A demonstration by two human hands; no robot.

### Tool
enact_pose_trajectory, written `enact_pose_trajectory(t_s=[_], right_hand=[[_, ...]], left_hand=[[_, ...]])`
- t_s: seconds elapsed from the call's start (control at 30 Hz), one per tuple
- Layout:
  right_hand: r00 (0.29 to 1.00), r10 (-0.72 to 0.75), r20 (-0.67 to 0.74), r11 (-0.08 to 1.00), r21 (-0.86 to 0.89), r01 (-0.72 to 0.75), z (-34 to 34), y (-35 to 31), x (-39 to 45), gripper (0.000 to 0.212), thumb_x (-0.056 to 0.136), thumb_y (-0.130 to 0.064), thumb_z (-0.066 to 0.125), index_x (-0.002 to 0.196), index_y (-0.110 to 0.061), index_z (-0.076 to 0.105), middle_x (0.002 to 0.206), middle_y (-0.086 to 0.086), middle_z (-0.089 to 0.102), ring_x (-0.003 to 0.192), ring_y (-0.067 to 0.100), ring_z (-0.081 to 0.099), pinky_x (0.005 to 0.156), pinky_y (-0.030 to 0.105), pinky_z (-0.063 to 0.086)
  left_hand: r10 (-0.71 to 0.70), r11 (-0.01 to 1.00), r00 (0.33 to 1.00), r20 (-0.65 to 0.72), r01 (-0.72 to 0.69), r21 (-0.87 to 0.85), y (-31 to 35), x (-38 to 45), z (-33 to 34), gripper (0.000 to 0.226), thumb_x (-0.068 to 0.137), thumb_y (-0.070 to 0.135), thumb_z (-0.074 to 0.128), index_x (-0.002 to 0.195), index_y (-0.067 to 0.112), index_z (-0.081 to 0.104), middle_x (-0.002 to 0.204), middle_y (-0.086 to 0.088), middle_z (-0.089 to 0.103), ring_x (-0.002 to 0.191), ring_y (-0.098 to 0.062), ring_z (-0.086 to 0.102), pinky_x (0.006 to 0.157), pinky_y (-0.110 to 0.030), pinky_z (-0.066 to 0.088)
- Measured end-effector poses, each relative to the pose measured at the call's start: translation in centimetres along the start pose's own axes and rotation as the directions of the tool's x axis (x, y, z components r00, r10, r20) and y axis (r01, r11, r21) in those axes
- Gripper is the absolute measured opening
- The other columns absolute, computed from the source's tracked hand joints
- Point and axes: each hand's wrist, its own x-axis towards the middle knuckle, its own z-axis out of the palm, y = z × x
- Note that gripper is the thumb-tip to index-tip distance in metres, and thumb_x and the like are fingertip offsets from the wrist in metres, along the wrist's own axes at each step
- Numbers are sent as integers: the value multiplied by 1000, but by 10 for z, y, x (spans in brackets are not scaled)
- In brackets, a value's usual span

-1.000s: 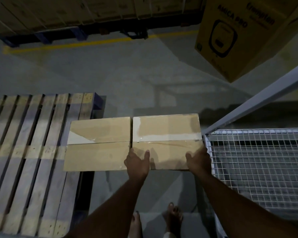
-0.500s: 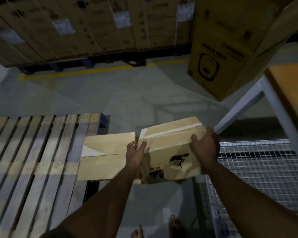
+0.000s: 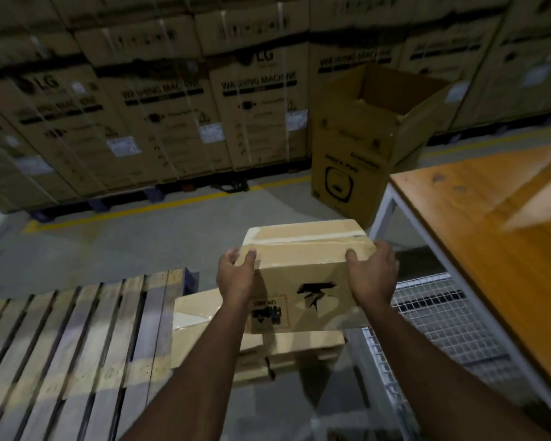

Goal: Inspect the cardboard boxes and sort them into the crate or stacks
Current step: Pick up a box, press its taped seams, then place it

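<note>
Dim light over a grey concrete floor (image 3: 147, 249), with a yellow floor line (image 3: 172, 202) running across it. Right behind that line, a wall of strapped LG washing machine cartons (image 3: 172, 116) on dark pallets. At the line's right end, an open-topped carton (image 3: 363, 148); just right of that, an orange-topped table (image 3: 497, 237) on a white frame. Nearer than the line, a wooden pallet (image 3: 77, 351).

Both forearms reach up from the bottom of the frame toward its centre. The left hand (image 3: 236, 276) and the right hand (image 3: 374, 273) are raised at the same height — fingers curled, thumbs on top, each gripping one side of the cardboard box (image 3: 306, 281).
</note>
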Motion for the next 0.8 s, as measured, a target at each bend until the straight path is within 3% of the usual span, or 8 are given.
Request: enact_pose_trajectory(t_s=[0.13,0.33,0.47,0.57,0.73,0.8], right_hand=[[990,6,-141,1000,27,-2,-52,-19,-69,54,87,-36,69,128,-6,51,130,15,55,120,33,46,95,42,42],[951,-1,-309,997,76,25,-122,-34,-167,51,89,-40,67,128,-13,49,133,8,51,122,25,43,86,32,38],[895,-15,-445,993,100,66,-169,-33,-220,47,90,-48,64,124,-19,51,128,2,53,121,20,43,93,37,44],[831,-44,-554,994,62,94,-202,-29,-257,42,90,-51,60,118,-20,53,120,1,55,113,17,44,86,32,39],[730,-60,-681,996,9,91,-254,-9,-322,42,90,-58,52,114,-24,52,114,-2,54,108,15,45,87,39,46],[701,-51,-712,996,17,90,-275,4,-348,42,90,-59,52,113,-24,53,112,-3,53,108,14,45,87,40,47]], left_hand=[[104,994,992,68,-103,-19,14,-44,-42,50,94,41,68,137,20,54,126,5,56,105,-15,53,76,-31,41],[277,961,948,155,-278,-18,28,-95,-98,44,91,51,67,124,22,66,122,-2,67,107,-22,63,87,-39,52],[350,936,910,223,-346,-59,37,-137,-122,48,88,61,63,119,25,70,115,0,70,104,-21,65,89,-44,55],[417,909,874,251,-406,-94,42,-174,-135,40,95,53,60,116,22,73,111,-2,71,102,-22,64,81,-38,50],[490,872,821,294,-463,-159,39,-244,-152,48,97,55,56,109,13,76,98,-8,73,92,-24,66,71,-35,46],[507,862,806,305,-469,-193,38,-277,-158,46,98,52,57,105,12,77,93,-8,73,81,-17,64,66,-33,45]])
